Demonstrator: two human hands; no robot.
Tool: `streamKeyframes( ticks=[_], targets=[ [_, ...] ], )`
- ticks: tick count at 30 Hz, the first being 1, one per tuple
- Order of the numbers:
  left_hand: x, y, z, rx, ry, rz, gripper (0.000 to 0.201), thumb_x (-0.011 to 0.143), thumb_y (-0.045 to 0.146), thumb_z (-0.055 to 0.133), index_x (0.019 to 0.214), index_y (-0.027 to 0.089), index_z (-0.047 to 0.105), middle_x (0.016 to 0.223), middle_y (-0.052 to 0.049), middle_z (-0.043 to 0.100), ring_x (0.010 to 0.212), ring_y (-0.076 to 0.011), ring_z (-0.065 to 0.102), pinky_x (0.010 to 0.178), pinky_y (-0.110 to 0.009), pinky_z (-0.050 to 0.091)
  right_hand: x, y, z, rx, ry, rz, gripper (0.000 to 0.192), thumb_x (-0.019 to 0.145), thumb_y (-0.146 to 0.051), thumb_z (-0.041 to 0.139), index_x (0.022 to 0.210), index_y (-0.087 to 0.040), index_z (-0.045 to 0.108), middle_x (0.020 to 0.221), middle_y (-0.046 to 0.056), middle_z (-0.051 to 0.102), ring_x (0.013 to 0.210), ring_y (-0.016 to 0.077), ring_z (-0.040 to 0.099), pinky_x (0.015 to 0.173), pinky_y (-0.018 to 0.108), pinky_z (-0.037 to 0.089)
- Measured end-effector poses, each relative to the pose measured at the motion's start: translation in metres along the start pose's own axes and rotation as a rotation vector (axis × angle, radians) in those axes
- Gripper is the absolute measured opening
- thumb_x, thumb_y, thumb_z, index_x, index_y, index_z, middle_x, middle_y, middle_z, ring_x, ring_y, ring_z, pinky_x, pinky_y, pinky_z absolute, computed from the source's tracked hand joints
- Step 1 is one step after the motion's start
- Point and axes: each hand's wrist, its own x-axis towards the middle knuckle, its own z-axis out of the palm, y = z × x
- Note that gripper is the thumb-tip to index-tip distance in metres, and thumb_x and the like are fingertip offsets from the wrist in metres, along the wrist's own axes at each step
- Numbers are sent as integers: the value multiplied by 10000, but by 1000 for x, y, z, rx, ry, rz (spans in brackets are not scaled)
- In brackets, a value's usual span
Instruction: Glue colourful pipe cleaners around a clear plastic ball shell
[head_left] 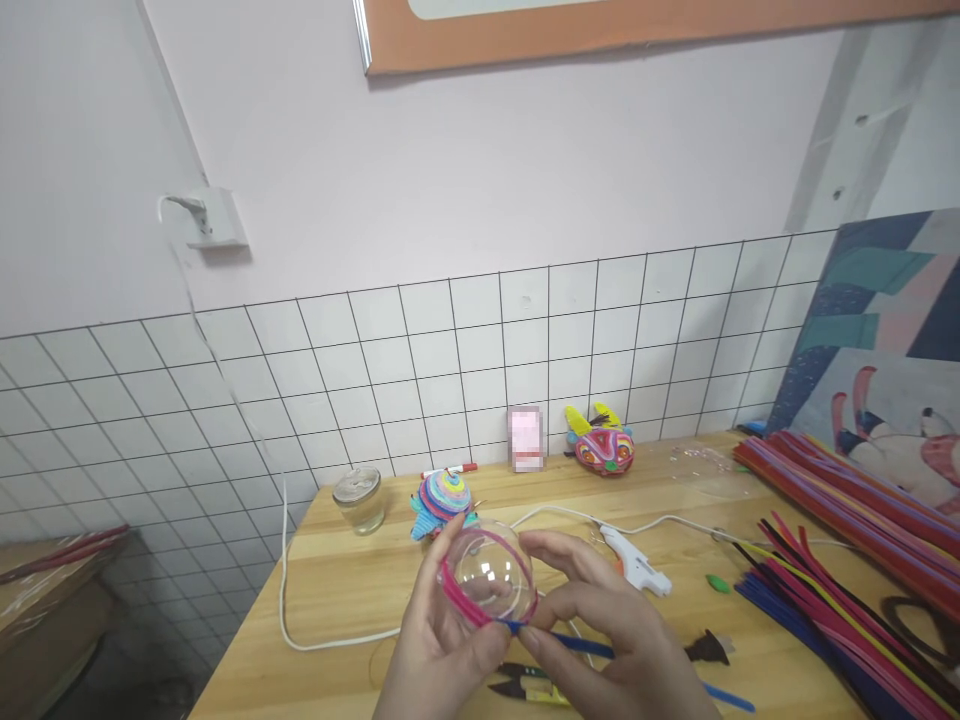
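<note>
The clear plastic dome [486,570] sits between both hands above the table [337,590], a pink pipe cleaner [456,592] running round its rim. The left hand [435,650] grips its lower left edge; the right hand [607,640] pinches a blue pipe cleaner [570,642] against its lower right edge.

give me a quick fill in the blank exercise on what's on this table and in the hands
1. Both hands hold a clear plastic half-sphere with a ____ pipe cleaner wound around its rim.
2. The right hand pinches a ____ pipe cleaner.
3. The white glue gun lies to the ____ of the left hand.

Missing words: pink; blue; right
</note>
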Motion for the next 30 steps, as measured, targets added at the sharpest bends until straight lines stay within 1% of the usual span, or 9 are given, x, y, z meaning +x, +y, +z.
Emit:
streamKeyframes(
  ticks=[4,7,11,16,21,24,26,28,30],
  targets=[
    [0,-1,0,-20,-18,-13,831,516,259,868,1267,291,514,1259,-124,604,963,-287,660,834,-382,517,0,-1,0,3,4,-1,135,740,-142,623,679,-249,677,1189,49,633,1121,200,597,943,271,484],
    [-1,0,0,-12,-29,-21,862,529,244,861,1301,294,479,1254,-131,608,982,-294,655,845,-387,514,0,-1,0,-2,0,13,131,743,-150,622,678,-251,676,1195,45,627,1127,190,592,953,258,471],
    [-1,1,1,-5,-11,-5,789,568,266,840,1284,286,508,1292,-133,581,1006,-309,645,858,-401,510,0,-1,0,-6,0,8,132,742,-149,618,672,-247,673,1193,54,629,1124,194,595,948,255,474],
    [-2,1,3,31,19,17,680,635,250,793,1262,299,535,1271,-122,600,964,-276,659,832,-368,517,0,0,1,-28,0,-24,137,747,-136,617,688,-244,677,1207,55,626,1140,190,588,952,249,473],
    [-3,7,2,60,81,-5,646,642,262,786,1239,346,553,1244,-86,626,1028,-287,634,856,-366,503,-3,2,0,-58,29,-27,112,741,-154,637,708,-254,677,1198,63,638,1127,216,600,907,273,512],
    [-3,12,1,87,125,1,642,650,275,777,1246,343,549,1253,-80,621,1019,-290,638,869,-385,497,-4,3,-4,-102,67,-29,96,745,-175,648,763,-266,672,1192,60,646,1107,222,610,891,279,518],
    [-3,14,1,93,139,8,659,652,282,773,1266,320,534,1265,-90,614,1038,-299,628,894,-405,487,-3,2,-7,-123,19,-31,108,752,-193,653,831,-264,670,1117,62,688,1031,221,650,852,276,532],
    [-2,16,1,85,147,13,659,649,281,776,1262,307,535,1267,-93,614,1074,-310,610,911,-415,479,-1,0,-9,-123,-75,-5,117,771,-191,632,865,-254,665,938,41,738,868,195,695,755,241,547],
    [-2,16,0,76,153,12,655,642,276,782,1250,303,540,1264,-91,616,1098,-317,596,923,-419,473,0,-3,-10,-114,-155,30,98,798,-181,596,837,-239,664,759,7,726,697,156,684,640,202,528]
  ],
)
